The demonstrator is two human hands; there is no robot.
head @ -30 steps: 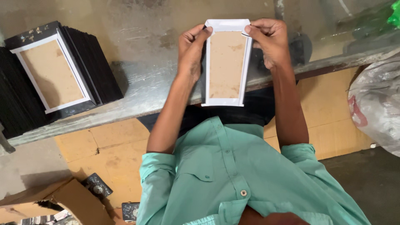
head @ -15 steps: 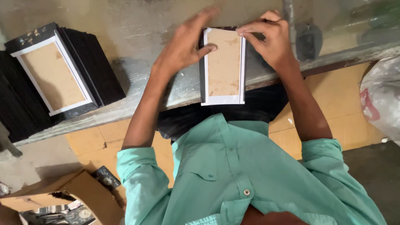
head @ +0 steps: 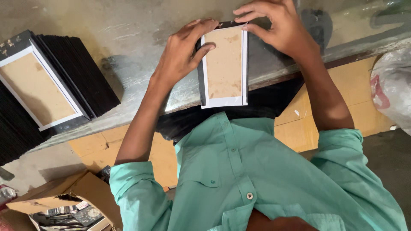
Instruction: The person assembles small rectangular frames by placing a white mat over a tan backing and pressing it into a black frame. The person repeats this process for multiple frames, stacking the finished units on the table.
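Note:
A picture frame lies back side up on the grey metal table: a brown backing board with a white border over a black frame edge. My left hand rests on its left side, fingers pressing the board near the top. My right hand holds the top right corner with fingers bent over it. The frame's near end overhangs the table edge toward my green shirt.
A stack of black frames with a brown-and-white backing on top sits at the table's left. An open cardboard box stands on the floor lower left. A white plastic bag is at the right, over yellow-brown flooring.
The frame was held up in both hands; it now lies flat on the table. My left hand swung out and returned onto its left side. The view has moved closer.

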